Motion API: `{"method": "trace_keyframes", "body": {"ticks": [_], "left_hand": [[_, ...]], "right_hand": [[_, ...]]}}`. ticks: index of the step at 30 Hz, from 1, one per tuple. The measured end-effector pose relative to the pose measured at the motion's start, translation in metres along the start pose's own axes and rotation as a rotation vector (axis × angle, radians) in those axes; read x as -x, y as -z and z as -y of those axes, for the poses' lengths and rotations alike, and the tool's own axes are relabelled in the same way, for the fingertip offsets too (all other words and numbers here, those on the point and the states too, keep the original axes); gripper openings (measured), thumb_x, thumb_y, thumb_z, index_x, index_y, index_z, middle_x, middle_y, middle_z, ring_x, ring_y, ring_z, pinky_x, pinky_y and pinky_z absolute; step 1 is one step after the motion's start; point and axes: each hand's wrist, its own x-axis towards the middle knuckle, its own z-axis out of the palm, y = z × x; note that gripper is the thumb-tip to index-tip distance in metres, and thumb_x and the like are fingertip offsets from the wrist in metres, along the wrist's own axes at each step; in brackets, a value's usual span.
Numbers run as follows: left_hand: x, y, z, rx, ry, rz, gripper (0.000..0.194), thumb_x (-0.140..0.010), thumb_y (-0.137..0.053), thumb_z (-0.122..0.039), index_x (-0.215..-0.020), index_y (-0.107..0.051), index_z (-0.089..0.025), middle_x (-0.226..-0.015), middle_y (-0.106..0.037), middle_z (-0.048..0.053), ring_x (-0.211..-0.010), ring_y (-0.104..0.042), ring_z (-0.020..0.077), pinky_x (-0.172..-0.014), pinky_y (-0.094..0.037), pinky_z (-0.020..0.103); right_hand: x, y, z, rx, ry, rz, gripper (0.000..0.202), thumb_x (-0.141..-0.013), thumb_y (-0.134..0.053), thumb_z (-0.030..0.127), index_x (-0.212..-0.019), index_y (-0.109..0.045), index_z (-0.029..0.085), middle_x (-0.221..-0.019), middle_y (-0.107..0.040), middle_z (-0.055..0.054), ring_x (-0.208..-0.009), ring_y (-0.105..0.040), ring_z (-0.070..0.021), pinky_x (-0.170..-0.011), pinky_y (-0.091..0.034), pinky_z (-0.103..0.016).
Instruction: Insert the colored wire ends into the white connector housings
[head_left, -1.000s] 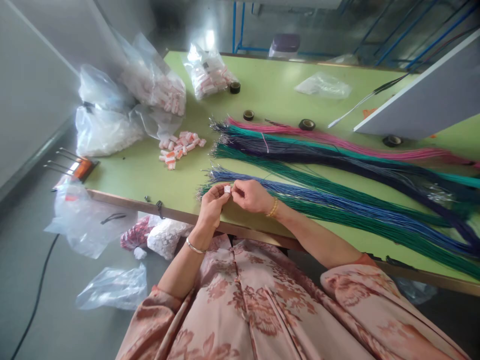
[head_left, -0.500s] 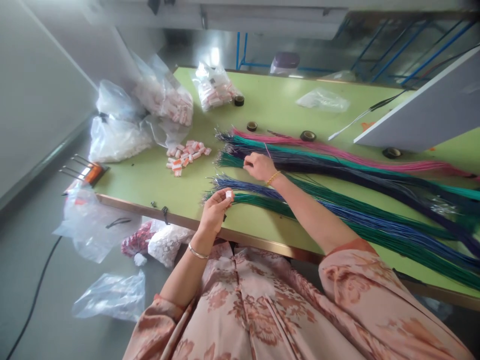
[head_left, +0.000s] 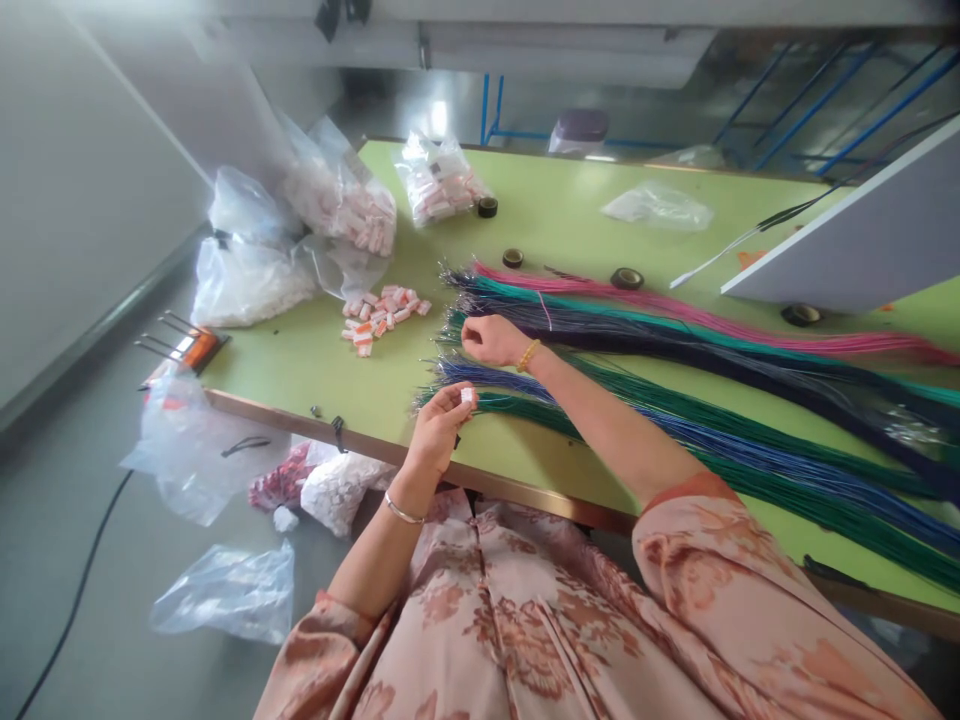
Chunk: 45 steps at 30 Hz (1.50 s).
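A small white connector housing (head_left: 467, 394) is pinched between the thumb and fingers of my left hand (head_left: 436, 428), near the table's front edge. My right hand (head_left: 495, 340) is over the wire bundles with its fingers closed together; whatever they may hold is too small to make out. Beneath and beside it lie dark wires (head_left: 600, 325), green wires (head_left: 600, 378) and blue wires (head_left: 517, 379), their metal-tipped ends pointing left. Pink wires (head_left: 600, 290) and teal wires (head_left: 570, 297) run along the far side of the row.
Loose white-and-orange connectors (head_left: 386, 310) lie in a pile left of the wires. Behind them are plastic bags of connectors (head_left: 360, 215) and another bag (head_left: 439, 185). Black tape rolls (head_left: 627, 278) sit beyond the wires. An orange pronged holder (head_left: 199, 348) stands at the left edge.
My right hand has moved left and slightly down, toward the wire ends and closer to my left hand. My left hand keeps its pinch on the white connector housing. The view has shifted slightly.
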Motion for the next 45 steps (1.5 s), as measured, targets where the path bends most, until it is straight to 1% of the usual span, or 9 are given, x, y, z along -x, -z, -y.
{"method": "trace_keyframes", "body": {"ticks": [4, 6, 10, 13, 19, 24, 30, 36, 45], "left_hand": [[0.0, 0.001, 0.001, -0.004, -0.007, 0.0, 0.035, -0.06, -0.084, -0.024, -0.092, -0.072, -0.016, -0.084, -0.069, 0.002, -0.074, -0.059, 0.0094, -0.068, -0.041, 0.022], [0.0, 0.001, 0.002, 0.0, -0.011, -0.001, 0.035, -0.06, -0.083, -0.024, -0.092, -0.072, -0.016, -0.084, -0.069, 0.002, -0.074, -0.059, 0.0097, -0.068, -0.04, 0.023], [0.002, 0.0, 0.002, 0.012, -0.011, -0.006, 0.033, -0.062, -0.082, -0.022, -0.094, -0.071, -0.016, -0.085, -0.069, 0.002, -0.075, -0.059, 0.0096, -0.068, -0.04, 0.023], [0.005, -0.004, 0.001, 0.03, -0.03, 0.003, 0.031, -0.065, -0.08, -0.02, -0.094, -0.07, -0.016, -0.085, -0.069, 0.002, -0.076, -0.058, 0.0098, -0.069, -0.04, 0.023], [0.005, -0.01, -0.001, 0.113, -0.088, 0.034, 0.032, -0.069, -0.076, -0.016, -0.1, -0.068, -0.018, -0.087, -0.066, 0.002, -0.076, -0.057, 0.0094, -0.07, -0.04, 0.023], [-0.001, -0.008, 0.0, 0.21, -0.058, 0.046, 0.029, -0.072, -0.074, -0.014, -0.099, -0.067, -0.02, -0.088, -0.064, 0.002, -0.075, -0.056, 0.0085, -0.069, -0.041, 0.022], [-0.003, -0.012, -0.001, 0.282, 0.008, 0.058, 0.028, -0.072, -0.072, -0.01, -0.098, -0.068, -0.02, -0.087, -0.063, 0.0, -0.073, -0.057, 0.0072, -0.068, -0.043, 0.02], [-0.006, -0.014, 0.0, 0.297, 0.052, 0.044, 0.031, -0.072, -0.071, -0.008, -0.1, -0.066, -0.02, -0.085, -0.063, -0.001, -0.072, -0.058, 0.0067, -0.067, -0.044, 0.019], [-0.011, -0.011, 0.007, 0.232, 0.023, 0.028, 0.033, -0.071, -0.073, -0.011, -0.102, -0.067, -0.022, -0.09, -0.064, -0.001, -0.075, -0.059, 0.0073, -0.072, -0.046, 0.021]], "right_hand": [[-0.009, 0.004, 0.006, 0.135, -0.163, -0.028, 0.017, -0.08, -0.056, 0.016, -0.089, -0.07, 0.013, -0.091, -0.073, -0.013, -0.079, -0.063, -0.0204, -0.07, -0.039, -0.028], [-0.011, 0.014, -0.001, 0.082, -0.208, -0.022, 0.015, -0.078, -0.058, 0.018, -0.085, -0.07, 0.013, -0.088, -0.072, -0.012, -0.077, -0.062, -0.0194, -0.069, -0.04, -0.027], [-0.012, 0.033, -0.015, -0.194, -0.1, -0.049, 0.01, -0.074, -0.059, 0.02, -0.076, -0.067, 0.014, -0.074, -0.068, -0.004, -0.067, -0.055, -0.0137, -0.064, -0.039, -0.024], [-0.012, 0.037, -0.01, -0.409, 0.026, -0.069, 0.012, -0.073, -0.058, 0.023, -0.076, -0.065, 0.013, -0.07, -0.064, -0.002, -0.064, -0.052, -0.0113, -0.063, -0.04, -0.024], [0.007, 0.03, 0.018, -0.636, 0.149, -0.082, 0.014, -0.073, -0.06, 0.027, -0.074, -0.062, 0.014, -0.065, -0.058, 0.001, -0.06, -0.047, -0.0094, -0.06, -0.038, -0.023], [0.044, 0.021, 0.022, -0.71, 0.053, -0.166, 0.014, -0.073, -0.061, 0.028, -0.073, -0.062, 0.014, -0.064, -0.058, 0.001, -0.059, -0.046, -0.0092, -0.058, -0.038, -0.023], [0.075, 0.002, 0.015, -0.775, -0.031, -0.158, 0.017, -0.07, -0.063, 0.031, -0.072, -0.062, 0.014, -0.064, -0.06, 0.0, -0.058, -0.047, -0.0093, -0.055, -0.038, -0.022], [0.088, -0.008, 0.014, -0.719, -0.03, -0.153, 0.015, -0.07, -0.061, 0.029, -0.069, -0.061, 0.014, -0.061, -0.058, 0.001, -0.054, -0.042, -0.0073, -0.052, -0.034, -0.02], [0.092, -0.013, 0.015, -0.582, -0.015, -0.223, 0.011, -0.068, -0.059, 0.025, -0.065, -0.062, 0.015, -0.057, -0.056, 0.002, -0.051, -0.039, -0.0068, -0.051, -0.03, -0.021]]}}
